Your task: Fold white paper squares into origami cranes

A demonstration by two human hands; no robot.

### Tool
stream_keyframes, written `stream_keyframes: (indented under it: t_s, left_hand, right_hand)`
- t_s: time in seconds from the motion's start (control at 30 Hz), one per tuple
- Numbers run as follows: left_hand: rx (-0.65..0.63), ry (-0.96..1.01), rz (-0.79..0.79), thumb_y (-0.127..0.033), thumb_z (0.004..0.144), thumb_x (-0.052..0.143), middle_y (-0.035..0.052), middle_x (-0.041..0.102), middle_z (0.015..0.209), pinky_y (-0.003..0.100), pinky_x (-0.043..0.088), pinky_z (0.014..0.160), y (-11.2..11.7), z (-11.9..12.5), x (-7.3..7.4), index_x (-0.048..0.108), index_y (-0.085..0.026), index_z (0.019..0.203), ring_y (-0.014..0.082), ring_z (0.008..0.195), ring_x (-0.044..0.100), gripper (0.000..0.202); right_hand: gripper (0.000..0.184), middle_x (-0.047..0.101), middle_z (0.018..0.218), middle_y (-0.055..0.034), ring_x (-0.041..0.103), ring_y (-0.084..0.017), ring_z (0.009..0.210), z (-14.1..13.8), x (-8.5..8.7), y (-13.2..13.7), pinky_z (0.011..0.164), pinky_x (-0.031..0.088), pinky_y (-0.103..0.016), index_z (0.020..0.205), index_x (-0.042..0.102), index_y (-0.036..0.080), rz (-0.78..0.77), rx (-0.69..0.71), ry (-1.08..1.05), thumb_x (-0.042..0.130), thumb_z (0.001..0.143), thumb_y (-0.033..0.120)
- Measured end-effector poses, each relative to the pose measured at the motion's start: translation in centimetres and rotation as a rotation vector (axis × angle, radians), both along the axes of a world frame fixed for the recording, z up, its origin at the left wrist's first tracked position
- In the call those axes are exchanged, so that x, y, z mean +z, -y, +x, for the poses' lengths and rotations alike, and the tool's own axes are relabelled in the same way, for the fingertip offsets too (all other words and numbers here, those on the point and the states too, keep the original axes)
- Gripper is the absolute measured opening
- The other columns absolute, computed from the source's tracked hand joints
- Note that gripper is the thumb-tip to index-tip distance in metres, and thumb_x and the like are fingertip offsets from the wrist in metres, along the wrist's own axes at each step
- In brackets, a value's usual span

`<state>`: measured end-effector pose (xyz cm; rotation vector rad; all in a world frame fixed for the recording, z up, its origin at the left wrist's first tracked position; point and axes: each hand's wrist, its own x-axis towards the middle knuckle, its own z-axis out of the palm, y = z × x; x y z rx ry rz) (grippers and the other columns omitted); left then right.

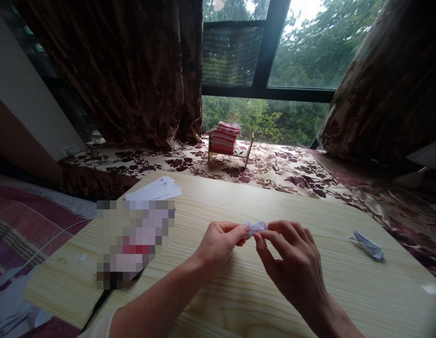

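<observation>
A small piece of folded white paper [256, 228] is held between my two hands above the wooden table. My left hand [223, 239] pinches its left end between thumb and fingers. On the other side, my right hand [291, 251] has thumb and index finger closed on the paper's right end, its other fingers curled above. Part of the paper is hidden behind my fingertips. Farther right on the tabletop lies another folded paper piece [368, 245], long and pointed, touched by neither hand.
White paper strips [154, 190] lie at the table's [218, 300] back left. A pixelated object [136, 244] with a black strap sits nearer, beside a paper scrap [81, 257]. Beyond the table, a small wooden rack [228, 155] holds folded red-and-white cloths [225, 137]. A cable [59, 234] runs along the left.
</observation>
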<state>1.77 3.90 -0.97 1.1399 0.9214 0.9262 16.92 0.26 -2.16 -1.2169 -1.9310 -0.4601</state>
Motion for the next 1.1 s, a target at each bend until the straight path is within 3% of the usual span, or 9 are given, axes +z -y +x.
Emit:
stream_keyframes:
  t_s: [0.17, 0.33, 0.6, 0.8, 1.1]
  left_hand:
    - [-0.011, -0.01, 0.076, -0.037, 0.071, 0.065, 0.0013, 0.056, 0.056, 0.026, 0.037, 0.064, 0.15, 0.0, 0.03, 0.066, -0.013, 0.054, 0.0135, 0.062, 0.047, 0.029]
    - [-0.058, -0.031, 0.163, -0.033, 0.072, 0.067, 0.0074, 0.068, 0.08, 0.027, 0.042, 0.073, 0.25, 0.02, -0.19, 0.075, -0.013, 0.074, 0.0195, 0.08, 0.057, 0.021]
    - [0.091, -0.05, 0.074, -0.027, 0.072, 0.066, 0.0006, 0.06, 0.056, 0.023, 0.038, 0.061, 0.17, -0.06, 0.14, 0.071, -0.012, 0.06, 0.0118, 0.061, 0.047, 0.02]
    - [0.113, -0.023, 0.09, -0.026, 0.071, 0.067, 0.0017, 0.063, 0.06, 0.023, 0.039, 0.062, 0.13, 0.01, 0.34, 0.069, -0.012, 0.059, 0.0125, 0.063, 0.05, 0.019]
    - [0.094, -0.065, 0.162, -0.021, 0.075, 0.063, 0.0041, 0.066, 0.065, 0.023, 0.04, 0.061, 0.26, 0.08, 0.11, 0.073, -0.011, 0.069, 0.0132, 0.064, 0.052, 0.016]
  right_hand:
    - [0.012, 0.06, 0.074, -0.0048, 0.052, -0.02, 0.072, 0.05, -0.14, -0.09, 0.067, 0.038, -0.034, 0.072, 0.061, 0.02, -0.009, -0.025, -0.009, 0.059, 0.083, 0.018]
    - [0.011, 0.059, 0.073, -0.0053, 0.051, -0.02, 0.073, 0.14, -0.29, -0.11, 0.067, 0.039, -0.035, 0.072, 0.06, 0.019, -0.017, -0.02, -0.009, 0.059, 0.083, 0.017]
    - [0.004, 0.057, 0.084, -0.007, 0.054, -0.021, 0.079, 0.79, -0.13, -0.35, 0.069, 0.045, -0.035, 0.081, 0.061, 0.018, -0.053, -0.012, -0.126, 0.062, 0.082, 0.022]
    - [0.002, 0.056, 0.083, -0.0056, 0.055, -0.02, 0.077, 0.81, -0.11, -0.42, 0.068, 0.046, -0.034, 0.086, 0.06, 0.019, -0.111, 0.07, -0.205, 0.059, 0.084, 0.02]
    - [0.006, 0.056, 0.083, -0.0056, 0.054, -0.021, 0.079, 0.63, -0.03, -0.44, 0.071, 0.045, -0.036, 0.077, 0.059, 0.018, -0.142, 0.016, -0.207, 0.06, 0.082, 0.022]
